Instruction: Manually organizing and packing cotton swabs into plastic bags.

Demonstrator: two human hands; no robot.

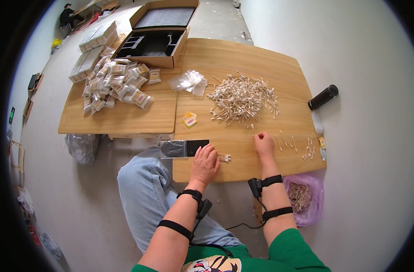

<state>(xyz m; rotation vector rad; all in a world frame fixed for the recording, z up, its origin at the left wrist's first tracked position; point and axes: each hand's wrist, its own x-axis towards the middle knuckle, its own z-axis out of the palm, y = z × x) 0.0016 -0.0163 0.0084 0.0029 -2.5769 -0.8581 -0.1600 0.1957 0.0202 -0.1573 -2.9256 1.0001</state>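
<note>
My left hand [205, 162] rests at the near edge of the table, its fingers curled over a small bundle of cotton swabs [224, 157] whose white tips stick out to the right. Under its fingertips lies the end of a flat black piece [195, 147], joined to a clear plastic bag [169, 149]. My right hand [264, 144] is closed in a pinch just above the tabletop; whatever its fingertips hold is hidden. Beyond it spreads a large heap of loose cotton swabs [244, 99]. Several single swabs [286, 140] lie to its right.
Packed swab bags [114, 84] are piled at the left, near an open cardboard box [148, 47]. Empty clear bags [189, 82] and yellow cards [189, 119] lie mid-table. A black bottle [323, 97] stands off the right edge. A purple bag [316, 199] of swabs sits below.
</note>
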